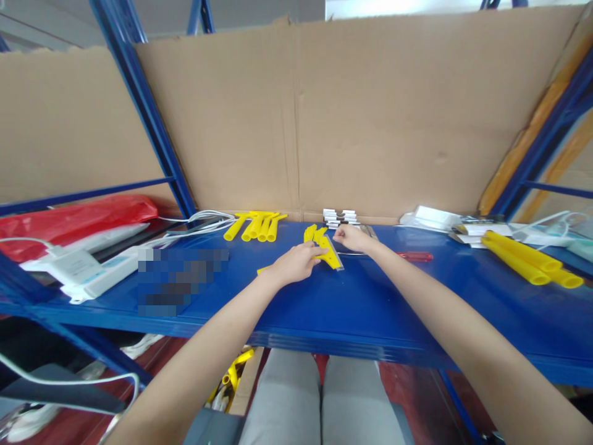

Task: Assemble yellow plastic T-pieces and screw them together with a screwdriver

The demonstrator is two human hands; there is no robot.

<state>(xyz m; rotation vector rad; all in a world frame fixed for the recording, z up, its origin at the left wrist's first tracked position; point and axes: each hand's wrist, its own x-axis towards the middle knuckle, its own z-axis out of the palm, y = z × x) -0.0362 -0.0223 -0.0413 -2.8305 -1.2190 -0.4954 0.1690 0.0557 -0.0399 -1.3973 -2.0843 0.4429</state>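
My left hand (297,262) is closed around a yellow scraper (330,253) with a flat, pale blade strip along its head. The handle runs back under the hand, and a bit of yellow shows by the wrist. Just right of the blade, my right hand (351,238) has its fingers curled together; whatever they may pinch is too small to make out. Behind the left hand lie several yellow scraper heads (314,233). A screwdriver with a red handle (416,256) lies by the right forearm, its shaft partly covered by it. Small white boxes (340,217) are stacked behind the right hand.
Several yellow scraper handles (259,227) lie at the back left, and yellow tubes (528,258) on the right. A white power strip (109,272), cables and a red bag (92,216) occupy the left. Cardboard (370,117) walls off the blue shelf's back. Below stands a box (245,383) with yellow parts.
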